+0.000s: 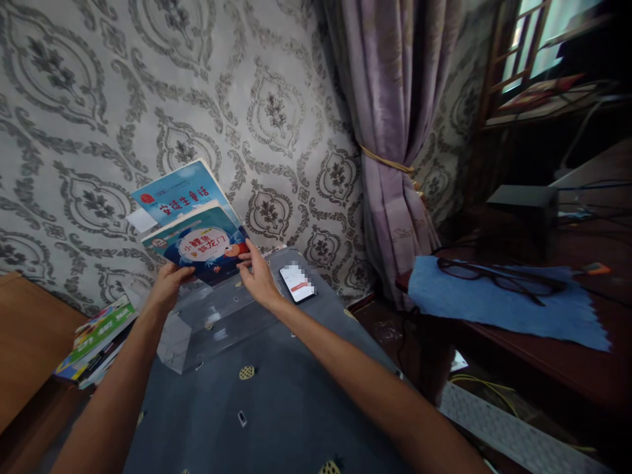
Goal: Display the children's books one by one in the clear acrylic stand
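Note:
A dark blue picture book [202, 245] with a white title oval on its cover is between my two hands, tilted with its front toward me. My left hand [169, 288] is closed on its lower left edge, thumb in front. At the lower right corner, my right hand [257, 275] grips the same book. A larger light blue book [186, 191] rises directly behind it; its lower part is hidden, and I cannot tell what supports it. Beneath the hands, a clear plastic piece [217, 313], perhaps a holder, rests on the dark grey cloth [212, 408].
A lit phone [297, 283] lies right of my right hand. Several books [101, 336] are stacked at left beside a wooden panel [34, 342]. On the dark red table [498, 342] at right are glasses [503, 276] on a blue cloth [444, 303]. Patterned wall and purple curtain [395, 99] stand behind.

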A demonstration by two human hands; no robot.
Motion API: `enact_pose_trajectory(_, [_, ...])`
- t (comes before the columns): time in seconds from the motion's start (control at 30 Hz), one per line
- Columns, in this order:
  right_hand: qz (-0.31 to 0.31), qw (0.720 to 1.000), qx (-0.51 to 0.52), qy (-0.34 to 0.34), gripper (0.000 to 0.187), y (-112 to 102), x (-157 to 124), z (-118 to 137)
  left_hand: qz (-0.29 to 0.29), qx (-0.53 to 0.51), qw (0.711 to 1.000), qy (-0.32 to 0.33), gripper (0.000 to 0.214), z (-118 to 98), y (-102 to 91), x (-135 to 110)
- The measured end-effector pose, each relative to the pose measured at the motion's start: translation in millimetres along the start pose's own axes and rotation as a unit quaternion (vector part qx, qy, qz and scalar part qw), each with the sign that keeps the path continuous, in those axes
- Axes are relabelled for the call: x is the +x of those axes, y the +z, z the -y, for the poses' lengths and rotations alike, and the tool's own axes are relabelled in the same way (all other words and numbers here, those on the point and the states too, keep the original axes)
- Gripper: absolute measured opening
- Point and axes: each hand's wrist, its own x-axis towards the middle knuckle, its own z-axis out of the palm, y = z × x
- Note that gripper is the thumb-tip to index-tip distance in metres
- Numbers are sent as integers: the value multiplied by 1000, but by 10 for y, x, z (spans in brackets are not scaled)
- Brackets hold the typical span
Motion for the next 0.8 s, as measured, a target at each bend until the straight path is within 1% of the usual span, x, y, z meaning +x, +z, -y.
enact_pose_trajectory(0.2, [-3,998,58,20,64,22,25,95,-18,-9,1000,8,39,-9,11,-8])
enact_pose_trajectory(0.37, [-6,995,96,16,62,36,-33,311,-26,-29,999,6,42,-32,20,-34])
enact_pose_trajectory(0.5, [1,996,83,-15,67,47,-92,502,-22,-30,999,-3,39,-69,18,-40])
enact_pose_trajectory(0.6, [12,997,67,-34,69,58,-120,591,-20,-34,999,-13,37,-82,1,-25])
enact_pose_trajectory(0.73, [28,998,36,-48,61,98,-166,651,-25,-39,999,-28,32,-88,-44,-9])
enact_pose_trajectory(0.8, [37,998,17,-51,58,129,-206,675,-28,-46,998,-34,34,-98,-65,-10])
